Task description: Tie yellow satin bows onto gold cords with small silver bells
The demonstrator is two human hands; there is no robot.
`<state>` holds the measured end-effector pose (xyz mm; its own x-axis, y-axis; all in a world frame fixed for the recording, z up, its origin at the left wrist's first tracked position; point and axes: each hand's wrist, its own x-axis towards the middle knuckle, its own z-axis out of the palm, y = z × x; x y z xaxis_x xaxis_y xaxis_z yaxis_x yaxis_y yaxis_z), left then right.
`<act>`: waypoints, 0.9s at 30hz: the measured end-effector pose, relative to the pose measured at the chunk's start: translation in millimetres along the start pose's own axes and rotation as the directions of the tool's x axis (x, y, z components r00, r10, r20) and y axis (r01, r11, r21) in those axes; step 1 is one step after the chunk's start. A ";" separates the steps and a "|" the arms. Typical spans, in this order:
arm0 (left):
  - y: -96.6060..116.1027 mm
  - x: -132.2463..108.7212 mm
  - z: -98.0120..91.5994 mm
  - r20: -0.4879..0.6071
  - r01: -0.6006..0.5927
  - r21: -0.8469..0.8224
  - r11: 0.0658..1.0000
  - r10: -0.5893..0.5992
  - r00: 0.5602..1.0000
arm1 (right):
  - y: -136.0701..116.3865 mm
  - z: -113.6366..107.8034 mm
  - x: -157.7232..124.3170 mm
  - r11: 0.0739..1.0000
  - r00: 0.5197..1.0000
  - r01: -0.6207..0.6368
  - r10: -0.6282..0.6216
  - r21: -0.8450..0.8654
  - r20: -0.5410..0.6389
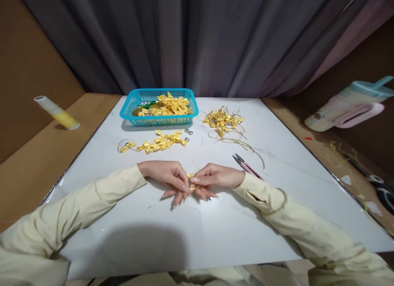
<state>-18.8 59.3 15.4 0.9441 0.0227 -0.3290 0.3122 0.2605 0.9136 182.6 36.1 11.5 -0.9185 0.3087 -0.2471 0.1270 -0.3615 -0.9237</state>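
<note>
My left hand [168,176] and my right hand [215,177] meet at the middle of the white table [197,220]. Both pinch a small yellow ribbon bow [191,176] between their fingertips; most of the bow is hidden by the fingers. A thin gold thread rises from the bow. Small scissors [246,166] lie just right of my right wrist. A row of yellow bows [160,143] lies beyond my hands, with silver bells [188,132] beside it.
A turquoise basket [129,109] of yellow bows stands at the back. A heap of bows with gold cord loops [223,121] lies to its right. A roll [57,112] rests at the far left; a pink and teal jug [347,107] lies at the right.
</note>
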 end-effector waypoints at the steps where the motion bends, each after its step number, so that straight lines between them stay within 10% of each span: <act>1: 0.2 0.1 0.3 0.001 0.007 -0.004 1.000 -0.007 1.000 | -0.1 0.2 0.0 1.000 1.000 0.001 -0.001 -0.004 0.002; 17: 1.1 -2.3 2.3 -0.038 0.014 0.004 1.000 -0.014 0.999 | -7.0 6.7 -3.2 0.987 0.996 -0.042 0.030 -0.157 -0.079; 27: 29.3 -12.0 11.3 -0.328 -0.027 0.193 0.981 0.090 0.940 | -39.0 18.6 -16.5 0.785 0.925 -0.071 -0.179 -0.615 -0.335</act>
<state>-19.7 55.7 48.8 0.8810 0.3616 -0.3051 0.3012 0.0687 0.9511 185.8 28.7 57.0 -0.7473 0.6446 -0.1617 0.3952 0.2354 -0.8879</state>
